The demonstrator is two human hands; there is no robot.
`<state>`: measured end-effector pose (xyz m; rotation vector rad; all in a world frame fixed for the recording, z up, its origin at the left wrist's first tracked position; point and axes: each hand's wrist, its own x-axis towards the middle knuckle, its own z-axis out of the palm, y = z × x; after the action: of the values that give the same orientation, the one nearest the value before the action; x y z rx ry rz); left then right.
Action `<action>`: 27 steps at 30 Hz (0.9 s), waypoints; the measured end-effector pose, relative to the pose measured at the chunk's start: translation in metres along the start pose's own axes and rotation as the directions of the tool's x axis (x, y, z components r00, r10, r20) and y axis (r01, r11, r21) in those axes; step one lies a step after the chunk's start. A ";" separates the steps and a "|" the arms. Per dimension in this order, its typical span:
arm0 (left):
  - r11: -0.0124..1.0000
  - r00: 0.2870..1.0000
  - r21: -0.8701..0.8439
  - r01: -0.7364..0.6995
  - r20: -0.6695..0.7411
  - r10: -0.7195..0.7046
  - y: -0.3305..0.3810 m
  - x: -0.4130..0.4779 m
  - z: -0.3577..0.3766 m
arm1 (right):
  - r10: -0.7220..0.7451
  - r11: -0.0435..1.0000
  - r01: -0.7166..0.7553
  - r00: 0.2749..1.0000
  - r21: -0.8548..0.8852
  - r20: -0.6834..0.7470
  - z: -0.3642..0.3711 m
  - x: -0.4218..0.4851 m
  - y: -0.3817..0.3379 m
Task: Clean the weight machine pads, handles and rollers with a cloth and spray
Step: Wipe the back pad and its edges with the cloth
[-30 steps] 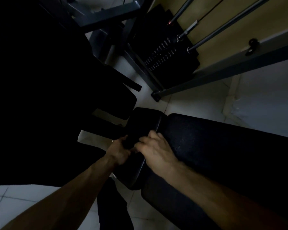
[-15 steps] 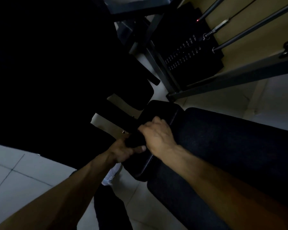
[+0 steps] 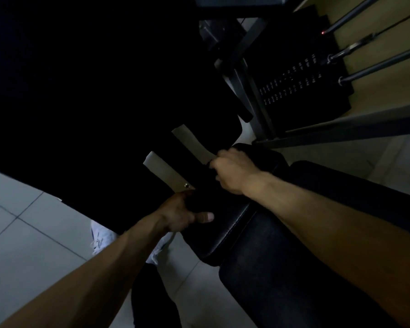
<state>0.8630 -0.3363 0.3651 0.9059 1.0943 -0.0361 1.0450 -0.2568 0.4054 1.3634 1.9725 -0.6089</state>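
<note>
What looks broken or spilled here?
Nothing stands out. The left hand and right hand are on the small black pad, which looks whole. The picture is too dark to show much else.

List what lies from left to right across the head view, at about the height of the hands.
In order: tiled floor → white shoe → left hand → right hand → long black pad.

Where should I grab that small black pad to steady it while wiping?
Take the small pad by its left edge, from the left, thumb on top, as the left hand does. That edge overhangs open floor; the right edge sits against the big seat pad, leaving little finger room.
</note>
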 end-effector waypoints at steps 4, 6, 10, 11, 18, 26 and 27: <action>0.999 1.000 -0.027 -0.017 -0.009 0.017 0.000 -0.002 0.000 | -0.094 0.992 0.095 0.995 -0.079 0.016 -0.004 0.008 -0.005; 0.999 1.000 -0.031 -0.025 -0.018 0.025 -0.004 -0.002 0.000 | 0.002 0.988 -0.008 0.999 -0.153 -0.037 -0.009 0.019 0.011; 0.999 0.999 -0.026 -0.027 -0.029 0.026 -0.005 -0.001 0.000 | -0.005 1.000 0.005 0.998 -0.005 0.066 0.001 0.021 -0.012; 0.999 0.999 -0.025 -0.023 -0.044 0.022 -0.004 -0.003 0.000 | -0.048 0.998 0.040 0.989 0.053 0.139 0.005 0.018 -0.028; 0.999 0.994 -0.032 -0.012 -0.110 0.009 -0.012 -0.010 0.006 | -0.025 0.997 0.026 1.000 -0.070 0.015 -0.008 0.016 0.010; 0.999 0.994 -0.012 -0.039 -0.106 0.037 -0.014 -0.023 0.004 | -0.186 0.969 0.152 0.968 0.197 0.168 0.001 -0.024 -0.055; 0.999 0.995 -0.032 -0.043 -0.090 0.040 -0.017 -0.026 0.004 | -0.221 0.967 0.196 0.962 0.161 0.159 -0.001 -0.032 -0.053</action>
<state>0.8455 -0.3598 0.3753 0.9062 1.1552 0.0580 1.0030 -0.2948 0.4295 1.1466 1.9723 -0.9547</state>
